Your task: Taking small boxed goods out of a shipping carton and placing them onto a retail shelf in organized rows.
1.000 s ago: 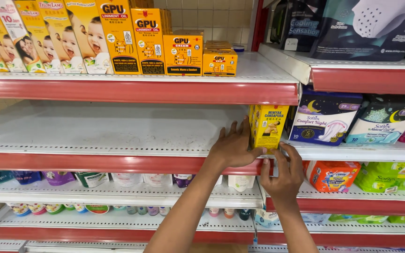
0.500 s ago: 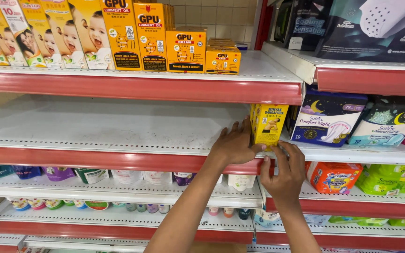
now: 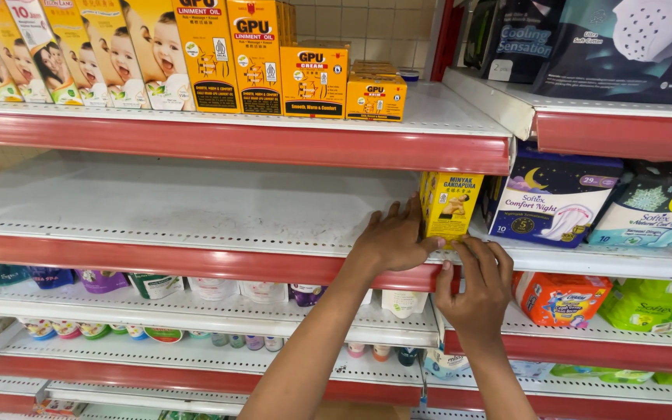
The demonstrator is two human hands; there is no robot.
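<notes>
A small yellow box stands upright at the right end of a white shelf with a red front strip. My left hand rests on the shelf edge, fingers against the box's left side and lower corner. My right hand is just below and in front of the box, fingers curled on the red strip at the shelf's front. Neither hand lifts the box.
Orange and yellow boxes and baby-picture cartons line the upper shelf. Dark and pale soft packs fill the neighbouring bay at right. Bottles and tubs stand on lower shelves.
The view has shifted slightly. Both hands stay at the yellow box; the left hand has slid a little closer against its side.
</notes>
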